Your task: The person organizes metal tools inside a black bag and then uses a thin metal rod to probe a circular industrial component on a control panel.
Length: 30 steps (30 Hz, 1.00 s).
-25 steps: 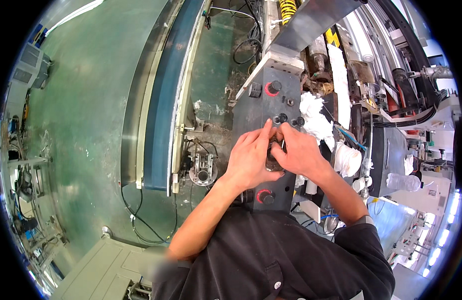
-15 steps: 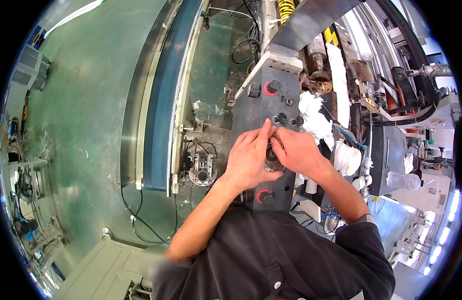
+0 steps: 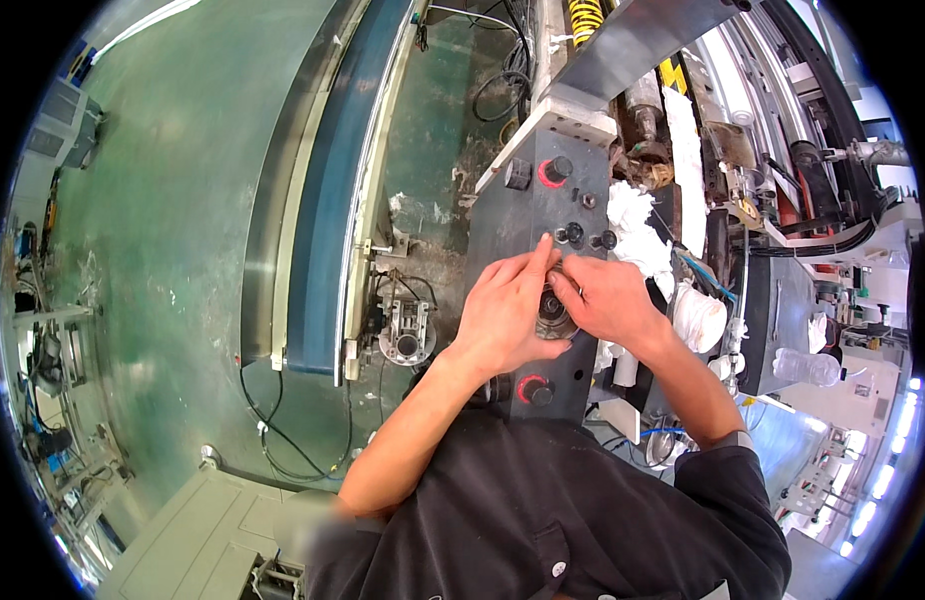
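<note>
My left hand (image 3: 505, 308) curves round the left side of a round metal part (image 3: 555, 314) with ringed edges and a darker centre. Its thumb lies along the near side, and its fingers point away from me. From the right, my right hand (image 3: 613, 300) grips the same part, its thumb over the top and its fingertips meeting my left fingers at the far side. Beneath both hands is a dark grey metal plate (image 3: 503, 235). My hands cover much of the part's rim, and how it sits on the plate is hidden.
Black knobs with red rings (image 3: 556, 171) stand on the plate, with smaller black knobs (image 3: 575, 235) beyond my fingers. White rags (image 3: 635, 228) lie to the right. Leftward runs a blue conveyor belt (image 3: 328, 210); a metal fixture (image 3: 408, 335) stands between. A clear bottle (image 3: 808, 366) lies far right.
The view has shifted slightly. My right hand sits a little farther right, and more of the round part's centre shows between my hands. Both hands stay on it.
</note>
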Motion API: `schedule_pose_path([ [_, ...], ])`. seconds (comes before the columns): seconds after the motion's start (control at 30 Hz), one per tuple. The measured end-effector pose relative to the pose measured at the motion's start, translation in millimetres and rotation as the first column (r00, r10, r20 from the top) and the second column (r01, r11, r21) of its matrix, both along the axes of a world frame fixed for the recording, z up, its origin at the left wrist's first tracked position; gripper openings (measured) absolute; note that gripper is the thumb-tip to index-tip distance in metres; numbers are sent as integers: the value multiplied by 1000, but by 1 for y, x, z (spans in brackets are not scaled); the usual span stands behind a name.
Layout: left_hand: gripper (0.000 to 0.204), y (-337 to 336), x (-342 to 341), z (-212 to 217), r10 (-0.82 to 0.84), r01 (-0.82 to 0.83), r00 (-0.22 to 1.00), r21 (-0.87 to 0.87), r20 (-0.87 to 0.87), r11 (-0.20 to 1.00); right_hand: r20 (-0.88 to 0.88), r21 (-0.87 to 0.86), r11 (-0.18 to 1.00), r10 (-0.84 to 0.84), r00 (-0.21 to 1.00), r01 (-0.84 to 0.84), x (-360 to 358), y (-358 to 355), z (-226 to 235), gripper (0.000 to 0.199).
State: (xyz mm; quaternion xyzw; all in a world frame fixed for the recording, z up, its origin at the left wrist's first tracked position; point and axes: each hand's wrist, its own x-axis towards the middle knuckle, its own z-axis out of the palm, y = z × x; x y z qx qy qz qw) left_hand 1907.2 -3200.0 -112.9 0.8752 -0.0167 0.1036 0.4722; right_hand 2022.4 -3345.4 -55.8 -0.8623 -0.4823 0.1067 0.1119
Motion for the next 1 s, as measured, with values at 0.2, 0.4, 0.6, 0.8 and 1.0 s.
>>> schedule_pose_path([
  [0.2, 124, -7, -7, -1, 77, -77, 997, -13, 5, 997, -49, 67, 998, -6, 999, 10, -1, 1, -3, 17],
  [0.4, 116, 2, -14, -1, 90, -89, 993, -14, 70, 996, -139, 107, 991, -70, 988, 85, 0, -1, -5, 16],
  [0.6, 113, -4, -18, -6, 146, -143, 987, -47, 71, 989, -102, 113, 992, -51, 994, 62, 0, -2, -6, 18],
  [0.8, 107, -10, -24, -9, 213, -211, 974, -33, 78, 977, -58, 109, 992, -50, 997, 57, 0, -5, -6, 21],
  [1.0, 106, -7, -23, -8, 195, -193, 979, -28, 66, 981, -3, 51, 998, -30, 1000, 30, 0, -5, -4, 24],
])
